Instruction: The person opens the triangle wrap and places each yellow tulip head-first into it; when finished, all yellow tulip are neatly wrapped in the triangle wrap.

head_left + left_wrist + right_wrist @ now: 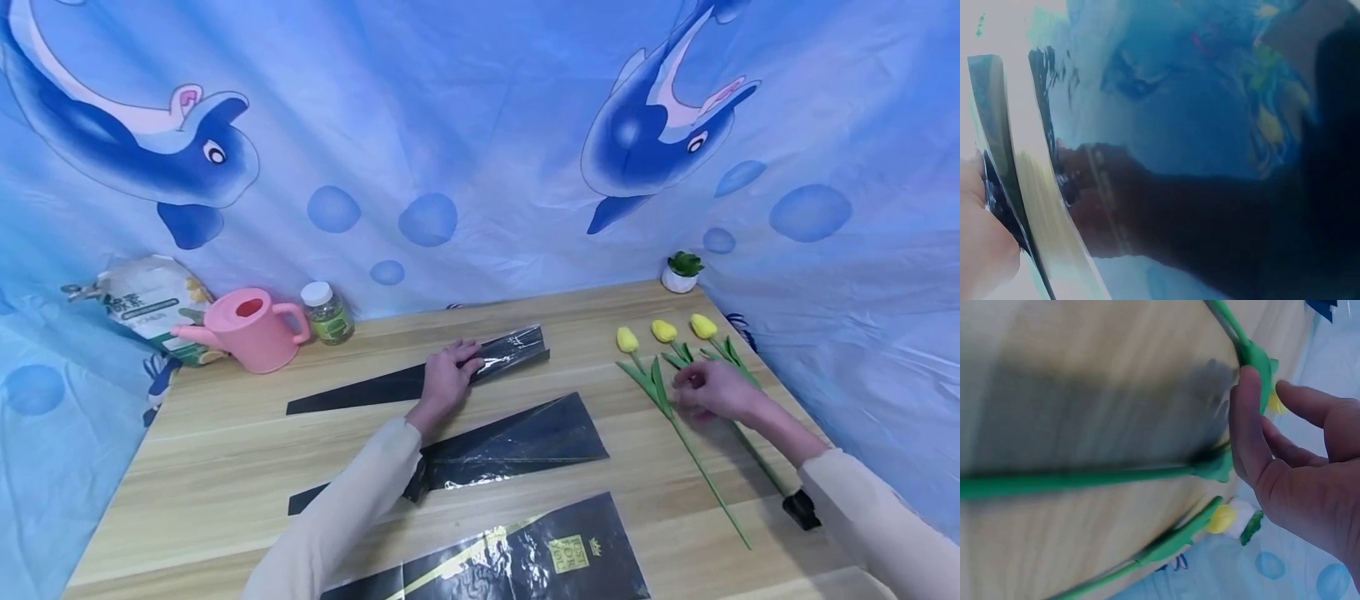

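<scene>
Reaching for yellow tulip [663,396], likely; it's just left of right hand [712,390], thumb and fingers apart. Left hand [447,377] atop black sleeve [401,385], can't tell if gripping. Next probably needs a pinch.

Three tulips [627,339] [663,331] [703,326], three black wrappers [375,390] [517,442] [525,554], two hands [447,377] [716,390]

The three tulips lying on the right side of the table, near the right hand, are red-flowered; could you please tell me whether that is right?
Not quite: the three tulips are yellow-flowered, not red, as the head view shows. They do lie on the right side of the table, near the right hand.
</scene>
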Demonstrator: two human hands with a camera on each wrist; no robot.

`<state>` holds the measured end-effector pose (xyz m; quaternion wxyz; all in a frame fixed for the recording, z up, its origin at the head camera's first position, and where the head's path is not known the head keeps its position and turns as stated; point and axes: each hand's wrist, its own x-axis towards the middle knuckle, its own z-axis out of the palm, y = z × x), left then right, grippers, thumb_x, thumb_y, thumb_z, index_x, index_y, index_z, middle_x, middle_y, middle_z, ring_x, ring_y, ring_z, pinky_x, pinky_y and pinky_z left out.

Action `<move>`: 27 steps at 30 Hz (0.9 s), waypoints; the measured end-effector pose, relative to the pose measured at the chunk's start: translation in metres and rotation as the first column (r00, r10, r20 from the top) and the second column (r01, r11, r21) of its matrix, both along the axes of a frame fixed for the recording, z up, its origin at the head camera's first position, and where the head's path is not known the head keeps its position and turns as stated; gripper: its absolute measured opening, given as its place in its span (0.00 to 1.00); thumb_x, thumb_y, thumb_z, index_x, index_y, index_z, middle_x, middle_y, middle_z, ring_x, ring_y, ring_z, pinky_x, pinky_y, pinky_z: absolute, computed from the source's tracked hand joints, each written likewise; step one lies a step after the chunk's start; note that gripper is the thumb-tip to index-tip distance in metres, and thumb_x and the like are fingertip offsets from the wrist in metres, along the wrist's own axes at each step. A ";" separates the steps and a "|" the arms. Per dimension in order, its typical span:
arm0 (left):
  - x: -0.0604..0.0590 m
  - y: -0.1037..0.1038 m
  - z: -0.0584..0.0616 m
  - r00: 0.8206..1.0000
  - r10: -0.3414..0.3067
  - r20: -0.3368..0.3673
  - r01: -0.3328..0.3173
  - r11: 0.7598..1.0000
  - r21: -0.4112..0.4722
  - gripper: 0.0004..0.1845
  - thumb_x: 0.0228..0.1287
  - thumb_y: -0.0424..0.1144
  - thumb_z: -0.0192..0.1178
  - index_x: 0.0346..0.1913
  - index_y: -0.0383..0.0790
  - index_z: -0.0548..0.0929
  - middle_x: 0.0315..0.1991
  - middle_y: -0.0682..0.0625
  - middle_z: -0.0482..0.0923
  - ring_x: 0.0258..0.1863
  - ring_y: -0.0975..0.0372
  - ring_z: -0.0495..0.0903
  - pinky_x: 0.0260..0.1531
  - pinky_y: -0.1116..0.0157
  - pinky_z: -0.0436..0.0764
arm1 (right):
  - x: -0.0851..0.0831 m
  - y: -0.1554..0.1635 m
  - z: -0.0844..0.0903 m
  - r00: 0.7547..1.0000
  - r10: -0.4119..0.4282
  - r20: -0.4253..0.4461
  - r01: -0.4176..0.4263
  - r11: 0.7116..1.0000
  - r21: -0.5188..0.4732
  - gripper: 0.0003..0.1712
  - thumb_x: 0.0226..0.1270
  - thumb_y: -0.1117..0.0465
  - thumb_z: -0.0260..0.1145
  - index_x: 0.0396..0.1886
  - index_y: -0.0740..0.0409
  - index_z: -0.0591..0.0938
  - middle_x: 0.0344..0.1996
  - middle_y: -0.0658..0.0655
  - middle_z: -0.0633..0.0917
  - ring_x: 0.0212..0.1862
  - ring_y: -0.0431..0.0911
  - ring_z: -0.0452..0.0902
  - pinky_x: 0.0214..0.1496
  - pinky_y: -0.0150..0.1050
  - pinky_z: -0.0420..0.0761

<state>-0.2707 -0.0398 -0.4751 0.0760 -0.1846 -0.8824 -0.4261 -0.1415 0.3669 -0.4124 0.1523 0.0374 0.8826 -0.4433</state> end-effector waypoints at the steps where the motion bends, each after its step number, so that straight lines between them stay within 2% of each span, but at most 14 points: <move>1: 0.000 0.000 0.000 1.000 0.004 0.002 -0.004 1.000 0.001 0.16 0.63 0.36 0.70 0.53 0.35 0.86 0.56 0.43 0.82 0.64 0.47 0.73 0.64 0.50 0.71 | 0.003 0.001 -0.002 1.000 -0.005 0.023 0.006 1.000 -0.028 0.23 0.68 0.70 0.64 0.54 0.84 0.70 0.38 0.65 0.79 0.37 0.52 0.82 0.35 0.49 0.87; 4: 0.000 0.000 0.001 1.000 0.017 0.014 -0.017 1.000 0.007 0.16 0.63 0.37 0.70 0.52 0.35 0.87 0.56 0.43 0.82 0.64 0.49 0.74 0.63 0.51 0.72 | 0.010 -0.001 -0.008 0.997 -0.027 0.067 0.033 0.996 -0.089 0.23 0.67 0.71 0.66 0.54 0.82 0.69 0.35 0.62 0.79 0.35 0.51 0.82 0.35 0.49 0.87; 7: 0.000 0.000 0.001 0.999 0.025 0.024 -0.026 0.999 0.021 0.16 0.62 0.37 0.71 0.52 0.36 0.87 0.55 0.44 0.82 0.63 0.49 0.75 0.63 0.52 0.73 | 0.015 -0.006 -0.012 0.997 -0.034 0.064 0.041 0.993 -0.110 0.24 0.63 0.72 0.68 0.54 0.82 0.69 0.31 0.60 0.78 0.32 0.50 0.81 0.33 0.49 0.87; 11: -0.001 0.001 0.000 0.999 0.027 0.025 -0.027 0.999 0.032 0.16 0.61 0.37 0.71 0.51 0.36 0.88 0.55 0.43 0.82 0.63 0.50 0.75 0.63 0.53 0.73 | 0.021 -0.013 -0.015 0.999 -0.028 0.032 0.031 0.994 -0.109 0.27 0.59 0.74 0.72 0.54 0.81 0.70 0.27 0.57 0.75 0.28 0.48 0.78 0.28 0.49 0.87; 16: -0.001 0.000 0.000 1.000 0.022 0.017 -0.023 0.999 0.040 0.16 0.61 0.37 0.72 0.51 0.36 0.88 0.54 0.43 0.83 0.63 0.49 0.75 0.62 0.53 0.73 | 0.024 -0.018 -0.018 0.999 -0.038 -0.006 0.038 0.997 -0.065 0.25 0.56 0.75 0.72 0.51 0.78 0.71 0.27 0.56 0.72 0.25 0.47 0.75 0.25 0.47 0.85; 21: -0.002 0.000 -0.002 0.999 0.025 0.022 -0.026 0.999 0.044 0.16 0.60 0.37 0.72 0.50 0.36 0.88 0.54 0.42 0.82 0.62 0.49 0.76 0.62 0.53 0.73 | 0.024 -0.021 -0.019 0.998 -0.058 -0.003 0.058 0.998 -0.029 0.24 0.56 0.76 0.71 0.49 0.78 0.72 0.27 0.57 0.75 0.26 0.48 0.76 0.26 0.46 0.85; 27: -0.004 0.001 -0.002 0.999 0.028 0.020 -0.029 0.999 0.044 0.16 0.60 0.38 0.73 0.50 0.36 0.88 0.54 0.42 0.83 0.62 0.49 0.76 0.62 0.53 0.73 | 0.025 -0.021 -0.018 0.997 -0.074 0.019 0.075 0.995 -0.066 0.24 0.58 0.75 0.68 0.53 0.78 0.70 0.30 0.58 0.77 0.30 0.48 0.77 0.28 0.47 0.85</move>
